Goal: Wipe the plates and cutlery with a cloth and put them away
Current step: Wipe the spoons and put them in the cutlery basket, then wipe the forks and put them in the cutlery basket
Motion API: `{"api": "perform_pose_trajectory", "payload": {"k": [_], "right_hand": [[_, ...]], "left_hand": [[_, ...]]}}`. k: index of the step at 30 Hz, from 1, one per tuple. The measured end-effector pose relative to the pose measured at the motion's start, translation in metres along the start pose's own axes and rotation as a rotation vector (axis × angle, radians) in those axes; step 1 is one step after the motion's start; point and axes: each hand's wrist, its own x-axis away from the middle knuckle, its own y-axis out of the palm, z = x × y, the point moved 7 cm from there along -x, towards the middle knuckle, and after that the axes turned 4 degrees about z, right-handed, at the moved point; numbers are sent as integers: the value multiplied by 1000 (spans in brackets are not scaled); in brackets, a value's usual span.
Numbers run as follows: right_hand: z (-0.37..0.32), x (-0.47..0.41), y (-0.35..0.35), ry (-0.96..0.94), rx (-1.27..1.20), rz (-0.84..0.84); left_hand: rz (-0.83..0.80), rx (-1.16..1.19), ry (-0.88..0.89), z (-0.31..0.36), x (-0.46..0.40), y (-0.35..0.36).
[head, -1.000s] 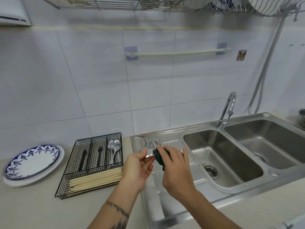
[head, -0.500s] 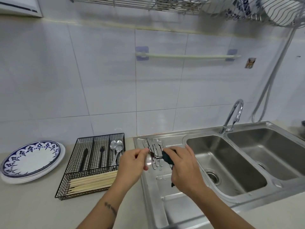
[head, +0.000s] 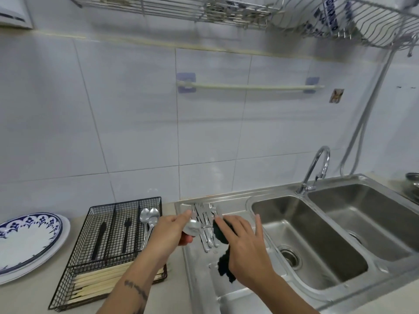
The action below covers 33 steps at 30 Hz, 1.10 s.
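Observation:
My left hand (head: 169,234) pinches the bowl of a steel spoon (head: 192,227) above the sink's drainboard (head: 201,277). My right hand (head: 243,248) grips a dark green cloth (head: 223,260), wrapped round the spoon's handle with its tail hanging below. Several steel forks (head: 207,225) lie on the drainboard right behind the spoon. A black wire cutlery tray (head: 113,250) stands to the left, holding two spoons (head: 148,219), a black knife (head: 99,236), a black fork (head: 126,232) and chopsticks (head: 99,279). Blue-patterned plates (head: 27,236) are stacked at far left.
A double steel sink (head: 317,241) with a faucet (head: 316,168) lies to the right. A wire dish rack (head: 317,17) with dishes hangs overhead. A towel bar (head: 249,87) is on the tiled wall. A metal pot edge (head: 412,180) shows at far right.
Both hands have moved apart a little, so more of the spoon's bowl shows, and the cloth has slid along the handle. The camera tilted slightly up.

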Motion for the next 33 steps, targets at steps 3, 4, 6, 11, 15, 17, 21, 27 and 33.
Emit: {"api": "perform_pose_trajectory", "payload": {"k": [3,4,6,11,15,17,21,27,33], "right_hand": [[-1,-11,5,11,-105,22],[-6,-17,8,15,-117,17],[-15,-30,17,26,-119,-20],[-24,-35,61,27,-127,-213],[-24,-29,86,12,-191,-319],[-18,-30,90,38,-225,-324],[-8,-36,98,79,-258,-329],[12,-30,114,138,-175,-308],[47,-6,135,250,-88,-312]], "left_hand": [[40,0,-27,-3,-8,-15],[44,57,-53,-7,-10,-16],[39,230,-112,-15,-11,-16],[187,450,-166,-51,-22,-23],[416,523,-234,-82,-46,-48],[476,388,-216,-84,-60,-69],[554,3,-127,-63,-96,-107],[505,-383,-14,-27,-154,-121],[387,-660,-38,-47,-186,-109]]}}
